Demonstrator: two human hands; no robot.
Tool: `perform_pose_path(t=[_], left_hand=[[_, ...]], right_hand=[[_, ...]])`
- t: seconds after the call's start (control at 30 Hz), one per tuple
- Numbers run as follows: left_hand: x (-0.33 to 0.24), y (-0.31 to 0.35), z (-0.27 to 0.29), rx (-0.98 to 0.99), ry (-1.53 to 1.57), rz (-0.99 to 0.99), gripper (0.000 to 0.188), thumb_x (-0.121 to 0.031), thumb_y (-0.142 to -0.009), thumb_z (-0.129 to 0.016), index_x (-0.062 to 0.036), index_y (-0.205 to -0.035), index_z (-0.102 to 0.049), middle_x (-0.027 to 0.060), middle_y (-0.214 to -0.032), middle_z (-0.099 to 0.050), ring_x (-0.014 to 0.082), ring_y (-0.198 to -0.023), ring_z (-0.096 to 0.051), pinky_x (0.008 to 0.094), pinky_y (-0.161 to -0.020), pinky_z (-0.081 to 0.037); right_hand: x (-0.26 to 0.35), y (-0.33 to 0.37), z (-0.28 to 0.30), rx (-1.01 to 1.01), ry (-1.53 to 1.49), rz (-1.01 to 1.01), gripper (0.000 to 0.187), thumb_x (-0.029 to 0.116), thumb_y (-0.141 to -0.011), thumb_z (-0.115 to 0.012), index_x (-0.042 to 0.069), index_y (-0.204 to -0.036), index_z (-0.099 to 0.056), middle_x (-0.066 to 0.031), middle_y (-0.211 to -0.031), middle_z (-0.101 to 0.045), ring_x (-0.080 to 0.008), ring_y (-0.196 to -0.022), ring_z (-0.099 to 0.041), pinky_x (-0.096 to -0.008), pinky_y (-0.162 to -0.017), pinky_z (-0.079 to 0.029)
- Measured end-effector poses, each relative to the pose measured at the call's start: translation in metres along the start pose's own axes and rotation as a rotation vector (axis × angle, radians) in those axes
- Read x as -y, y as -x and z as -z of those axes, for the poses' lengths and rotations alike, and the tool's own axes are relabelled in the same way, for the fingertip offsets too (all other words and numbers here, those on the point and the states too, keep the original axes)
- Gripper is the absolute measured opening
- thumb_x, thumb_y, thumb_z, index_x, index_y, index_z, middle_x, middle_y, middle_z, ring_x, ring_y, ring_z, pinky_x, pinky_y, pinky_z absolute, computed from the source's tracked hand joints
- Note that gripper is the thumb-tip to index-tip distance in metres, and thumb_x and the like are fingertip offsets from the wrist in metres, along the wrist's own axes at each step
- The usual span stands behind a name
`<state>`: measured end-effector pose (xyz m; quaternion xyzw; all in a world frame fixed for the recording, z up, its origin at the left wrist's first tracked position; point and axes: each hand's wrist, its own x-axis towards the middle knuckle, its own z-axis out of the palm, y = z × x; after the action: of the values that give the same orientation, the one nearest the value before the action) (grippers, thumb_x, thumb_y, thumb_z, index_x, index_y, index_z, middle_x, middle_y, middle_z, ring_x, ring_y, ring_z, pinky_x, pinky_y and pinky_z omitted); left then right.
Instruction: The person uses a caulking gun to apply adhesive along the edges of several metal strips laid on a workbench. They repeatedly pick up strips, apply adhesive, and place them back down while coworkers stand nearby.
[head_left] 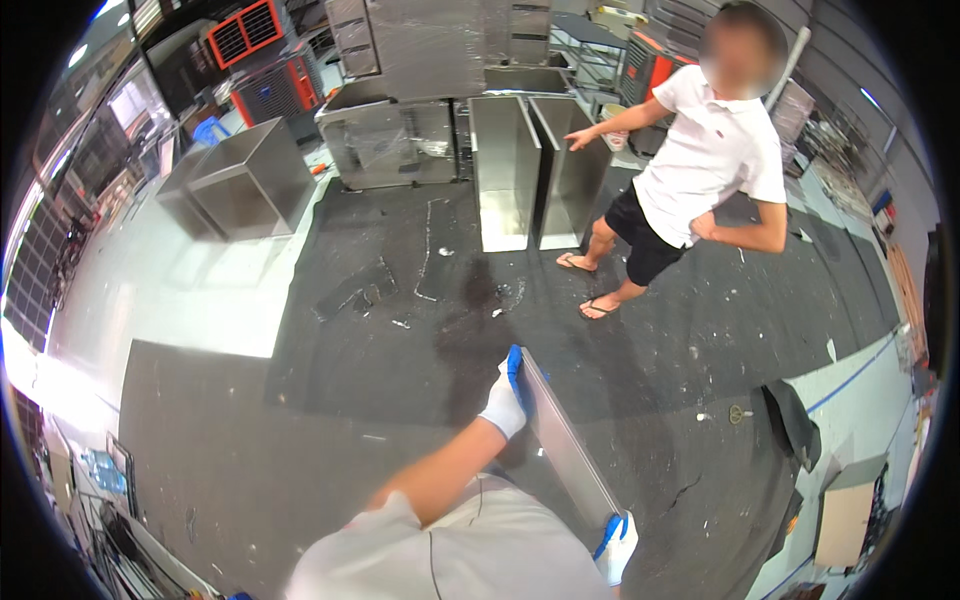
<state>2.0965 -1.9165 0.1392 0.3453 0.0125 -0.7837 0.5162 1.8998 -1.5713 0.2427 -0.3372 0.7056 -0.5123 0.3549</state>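
A long, flat, grey steel panel (565, 445) runs from centre frame toward the lower right. The gloved left hand (507, 395) curls its fingers over the upper end; the right hand (618, 545) clasps the lower end.

Both gloved hands, left hand (508, 397) and right hand (618, 545), grip a steel panel (565, 438) (held edge-up)

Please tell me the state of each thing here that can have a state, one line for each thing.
Metal panel: off the floor, held by both hands, tilted.
Left hand: gloved, gripping the panel's far end.
Right hand: gloved, gripping the panel's near end.
Two tall metal channels: upright on the floor, open sides facing the camera.
Metal box: on the floor, open side showing.
Other person: standing, one hand on a channel.
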Motion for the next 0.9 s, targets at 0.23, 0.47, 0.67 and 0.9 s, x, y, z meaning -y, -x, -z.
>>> perform_pose_path(t=[0.23, 0.47, 0.67, 0.9], left_hand=[[-0.013, 0.04, 0.003, -0.772, -1.377, -0.995, 0.063, -0.043, -0.098, -0.084, -0.0047, -0.146, -0.069, 0.0209, -0.138, -0.072, 0.0409, -0.13, -0.067, 0.0517, -0.114, -0.052], [-0.01, 0.115, -0.074, 1.226, -1.576, -0.039, 0.052, -0.037, -0.108, -0.07, -0.0043, -0.148, -0.067, 0.0236, -0.145, -0.071, 0.0419, -0.133, -0.066, 0.0488, -0.115, -0.052], [0.007, 0.102, -0.123, 0.783, -1.605, -0.245, 0.033, -0.029, -0.11, -0.062, -0.0029, -0.125, -0.076, 0.0277, -0.11, -0.078, 0.0475, -0.099, -0.076, 0.0522, -0.085, -0.058], [0.009, 0.093, -0.133, 0.921, -1.545, -0.298, 0.028, -0.025, -0.111, -0.065, 0.0014, -0.112, -0.075, 0.0267, -0.096, -0.074, 0.0413, -0.081, -0.07, 0.0461, -0.076, -0.055]], right_hand=[[0.052, -0.036, -0.021, 0.034, 0.417, 0.257, 0.029, 0.027, -0.108, -0.068, -0.001, -0.102, -0.066, -0.0212, -0.085, -0.061, -0.0391, -0.074, -0.059, -0.046, -0.07, -0.047], [0.1, -0.077, -0.044, 0.052, 0.541, 0.513, 0.029, 0.021, -0.111, -0.062, -0.004, -0.099, -0.068, -0.022, -0.087, -0.068, -0.0381, -0.079, -0.064, -0.0485, -0.074, -0.051], [0.108, -0.144, -0.046, -0.146, 0.056, 0.174, 0.043, 0.03, -0.122, -0.046, -0.003, -0.122, -0.075, -0.0141, -0.11, -0.077, -0.0206, -0.1, -0.073, -0.0389, -0.088, -0.059], [0.132, -0.128, -0.046, -0.042, 0.232, -0.073, 0.036, 0.03, -0.116, -0.058, 0.0, -0.128, -0.073, -0.0138, -0.108, -0.075, -0.0205, -0.092, -0.07, -0.0366, -0.085, -0.059]])
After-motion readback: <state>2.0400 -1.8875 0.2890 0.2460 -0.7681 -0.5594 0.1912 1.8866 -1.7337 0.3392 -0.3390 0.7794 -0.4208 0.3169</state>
